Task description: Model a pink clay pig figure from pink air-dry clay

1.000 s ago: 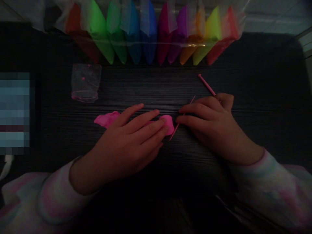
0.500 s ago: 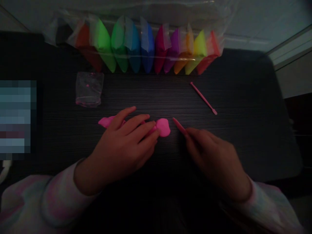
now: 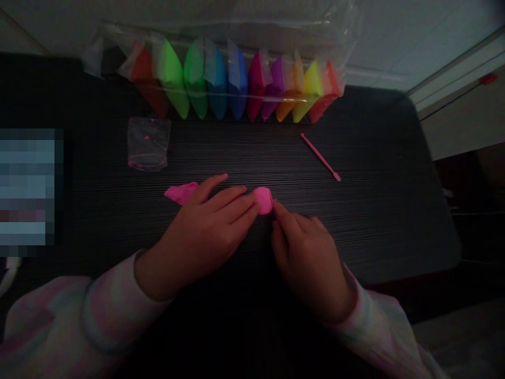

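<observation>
A rounded lump of bright pink modelling clay (image 3: 263,201) lies on the dark table. My left hand (image 3: 213,221) rests palm down with its fingers stretched out and apart, and its fingertips touch the lump's left side. Under and behind that hand, a longer ragged pink clay piece (image 3: 180,193) sticks out to the left; the rest of it is hidden. My right hand (image 3: 305,258) pinches a pink clay knife (image 3: 271,199), mostly covered by the fingers. Its thin blade stands against the lump's right edge.
A second pink clay tool (image 3: 320,158) lies behind my right hand. To the left is a clear plastic pouch (image 3: 149,145) with pink smears. Along the back, a clear bag (image 3: 252,100) holds several colored clay packets. A blurred-out object (image 3: 27,189) sits at the left edge.
My right hand has moved left with the clay knife, from a gap beside the lump to its right edge. My left hand stays on the clay. The camera view has shifted slightly.
</observation>
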A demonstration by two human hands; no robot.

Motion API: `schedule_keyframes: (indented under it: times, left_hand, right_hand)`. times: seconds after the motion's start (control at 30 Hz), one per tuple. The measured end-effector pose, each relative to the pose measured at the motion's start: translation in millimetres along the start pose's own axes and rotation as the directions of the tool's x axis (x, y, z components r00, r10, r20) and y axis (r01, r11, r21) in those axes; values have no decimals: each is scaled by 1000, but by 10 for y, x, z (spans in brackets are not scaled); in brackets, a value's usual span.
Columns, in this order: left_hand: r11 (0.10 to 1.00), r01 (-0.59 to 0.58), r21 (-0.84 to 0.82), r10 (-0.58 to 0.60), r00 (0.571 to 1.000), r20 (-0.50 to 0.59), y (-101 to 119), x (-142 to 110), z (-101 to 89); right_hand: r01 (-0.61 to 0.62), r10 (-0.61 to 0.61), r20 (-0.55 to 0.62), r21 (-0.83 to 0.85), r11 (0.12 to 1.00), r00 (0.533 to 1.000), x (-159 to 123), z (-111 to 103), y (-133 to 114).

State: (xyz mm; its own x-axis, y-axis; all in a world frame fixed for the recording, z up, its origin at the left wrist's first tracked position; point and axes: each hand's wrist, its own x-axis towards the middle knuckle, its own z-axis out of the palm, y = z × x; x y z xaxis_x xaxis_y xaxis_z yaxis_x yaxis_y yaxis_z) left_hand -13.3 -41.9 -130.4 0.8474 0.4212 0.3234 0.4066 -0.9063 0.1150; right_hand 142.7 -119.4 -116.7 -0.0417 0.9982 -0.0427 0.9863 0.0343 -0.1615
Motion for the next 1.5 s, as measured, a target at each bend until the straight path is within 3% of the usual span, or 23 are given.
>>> schedule_keyframes:
  times: [0.2, 0.3, 0.5, 0.63, 0.8, 0.97, 1.17, 1.33, 1.5]
  left_hand:
    - [1000, 3, -4, -3, 1000, -9, 34, 26, -6]
    - [1000, 16, -2, -16, 1000, -19, 23, 22, -18]
    - [983, 183, 21, -178, 975, -131, -55, -9, -69]
    - [979, 206, 7, -204, 974, -99, -60, -4, -77]
    - [976, 215, -16, -216, 975, -45, -28, 15, -80]
    - [971, 235, -32, -236, 972, -11, -9, 29, -71]
    - [964, 265, 8, -265, 964, 8, 8, 39, -56]
    - [985, 170, 22, -168, 984, -65, 9, 14, -30]
    - [999, 35, 20, -34, 999, -16, 25, 10, -45]
  right_hand:
    - [-34, 32, 23, 88, 996, 999, 0, 13, 40]
    - [-69, 72, -31, 106, 992, 997, -7, 39, 65]
    - [-34, 48, -85, 158, 987, 995, -4, 49, 83]
    - [-20, 46, -132, 191, 981, 990, 99, -13, 284]
    - [90, -75, -112, 137, 987, 991, 369, -94, 491]
    - [220, -213, -118, 53, 974, 970, 578, -76, 457]
    - [264, -253, -142, 65, 962, 957, 618, 17, 461]
    - [277, -262, -161, 81, 957, 952, 625, 56, 482]
    - [273, -255, -173, 91, 958, 951, 625, 67, 482]
